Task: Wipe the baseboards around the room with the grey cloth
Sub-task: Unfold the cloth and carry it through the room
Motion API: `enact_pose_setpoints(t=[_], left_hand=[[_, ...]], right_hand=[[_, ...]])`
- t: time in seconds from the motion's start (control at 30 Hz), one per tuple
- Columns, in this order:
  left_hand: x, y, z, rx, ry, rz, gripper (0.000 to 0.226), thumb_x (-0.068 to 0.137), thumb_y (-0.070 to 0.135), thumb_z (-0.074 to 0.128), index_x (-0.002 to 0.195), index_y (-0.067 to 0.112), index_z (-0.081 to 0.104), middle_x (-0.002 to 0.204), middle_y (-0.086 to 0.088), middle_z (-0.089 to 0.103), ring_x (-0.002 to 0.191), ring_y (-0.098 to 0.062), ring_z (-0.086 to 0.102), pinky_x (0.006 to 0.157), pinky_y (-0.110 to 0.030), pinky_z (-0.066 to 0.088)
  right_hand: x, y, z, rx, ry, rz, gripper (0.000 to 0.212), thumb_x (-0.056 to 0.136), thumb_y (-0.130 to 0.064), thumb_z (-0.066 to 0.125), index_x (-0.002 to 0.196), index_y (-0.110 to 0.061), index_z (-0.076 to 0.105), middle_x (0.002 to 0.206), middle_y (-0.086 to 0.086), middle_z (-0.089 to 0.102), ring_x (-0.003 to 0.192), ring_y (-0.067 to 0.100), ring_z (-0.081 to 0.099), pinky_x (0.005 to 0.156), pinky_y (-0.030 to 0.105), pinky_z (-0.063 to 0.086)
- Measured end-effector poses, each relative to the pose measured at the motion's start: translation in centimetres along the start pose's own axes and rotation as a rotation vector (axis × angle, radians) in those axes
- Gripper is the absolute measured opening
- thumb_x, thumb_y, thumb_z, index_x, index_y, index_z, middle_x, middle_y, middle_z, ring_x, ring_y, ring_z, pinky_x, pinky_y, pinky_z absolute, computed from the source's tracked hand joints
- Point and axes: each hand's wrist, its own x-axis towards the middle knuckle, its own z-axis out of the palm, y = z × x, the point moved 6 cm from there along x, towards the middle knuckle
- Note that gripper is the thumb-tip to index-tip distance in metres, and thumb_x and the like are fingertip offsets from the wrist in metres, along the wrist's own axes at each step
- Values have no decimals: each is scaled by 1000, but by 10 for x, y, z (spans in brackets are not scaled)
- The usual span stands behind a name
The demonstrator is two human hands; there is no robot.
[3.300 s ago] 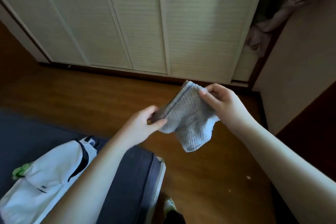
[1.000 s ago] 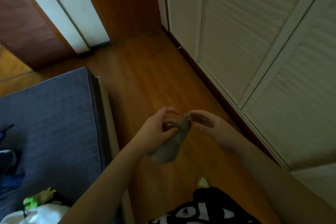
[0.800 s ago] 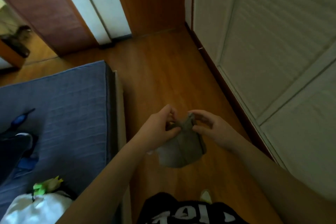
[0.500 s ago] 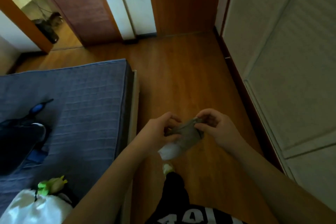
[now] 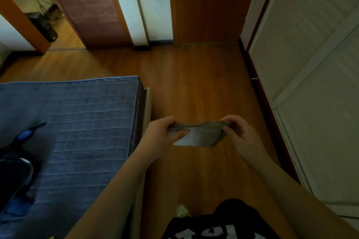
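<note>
Here the wooden floor (image 5: 194, 87) runs as a strip between the bed (image 5: 77, 122) on the left side and the pale louvred closet doors (image 5: 314, 83) on the right. The bed's blue quilted cover reaches its near right edge, just beside the person's left forearm. A dark baseboard (image 5: 260, 91) runs along the foot of the closet doors toward the far corner, and a shorter stretch sits under the white wall at the far edge of the floor.

Above the floor, near its middle, the left hand (image 5: 159, 137) and right hand (image 5: 239, 134) hold the grey cloth (image 5: 198, 134) stretched between them. Each hand has its fingers curled, pinching one end of the cloth, whose lower part hangs slack.

Nothing has touched a baseboard yet, so the wiping looks unstarted. The likely trouble: a cloth held loose and bunched like this would skim the board's top edge and miss the face, and a pinch grip could let it slip during the reach down. The narrow strip beside the bed may also cramp the crouch.
</note>
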Motion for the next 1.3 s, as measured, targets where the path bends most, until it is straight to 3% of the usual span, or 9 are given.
enact_pose_setpoints(t=[0.1,0.23,0.47,0.6,0.8,0.93,1.07,1.2,1.3], left_hand=[[45,1,-3,-45,46,12,13,84,29,78,90,21,69,75,6,65,66,-6,58,59,-17,45],[114,-3,0,-71,101,-12,18,80,26,82,88,20,68,73,13,63,69,3,59,63,-11,45],[218,6,-15,-167,126,-85,30,90,13,71,116,27,63,100,12,68,93,4,64,74,-10,49],[256,2,-36,-223,236,-94,26,91,12,70,112,27,70,103,12,71,98,-2,66,81,-14,51],[294,-35,-79,-306,452,-208,20,87,13,75,98,30,73,92,13,75,87,-3,70,76,-16,54],[325,-82,-124,-310,547,-239,16,83,20,77,93,32,74,89,9,75,84,-10,71,76,-26,58],[360,-127,-178,-302,579,-241,18,82,17,79,89,32,75,88,14,75,87,-5,71,79,-26,57],[404,-157,-221,-310,562,-245,14,81,16,80,90,25,76,88,10,75,85,-10,71,76,-28,59],[443,-165,-246,-283,534,-232,17,80,12,81,85,27,74,83,17,73,79,-3,68,71,-17,55]], right_hand=[[41,6,-13,16,24,2,18,98,-9,53,104,-24,60,100,-17,64,100,7,62,87,26,51],[109,23,-40,-30,38,-3,20,99,-8,52,103,-25,61,101,-12,63,101,5,61,85,17,48],[235,27,-77,-86,-27,-6,22,100,-12,52,104,-32,60,107,-13,63,100,-3,59,82,10,46],[305,15,-76,-107,-92,-46,25,98,-12,54,104,-35,60,107,-18,63,100,-7,58,81,9,46],[387,11,-16,-54,-197,-20,23,86,-19,72,100,-34,62,104,-16,65,95,-2,62,78,18,53],[445,4,34,-82,-204,-87,21,88,-17,70,92,-36,60,98,-11,66,92,1,63,78,18,53],[511,-17,75,-166,-266,-120,23,89,-15,68,91,-36,60,99,-15,64,97,-2,61,76,11,51],[572,-42,102,-340,-258,-282,18,88,-9,69,101,-22,67,99,-14,63,92,-4,61,75,6,50],[611,-45,111,-393,-244,-318,19,90,-9,66,109,-13,69,105,-7,65,95,3,61,79,6,49]])
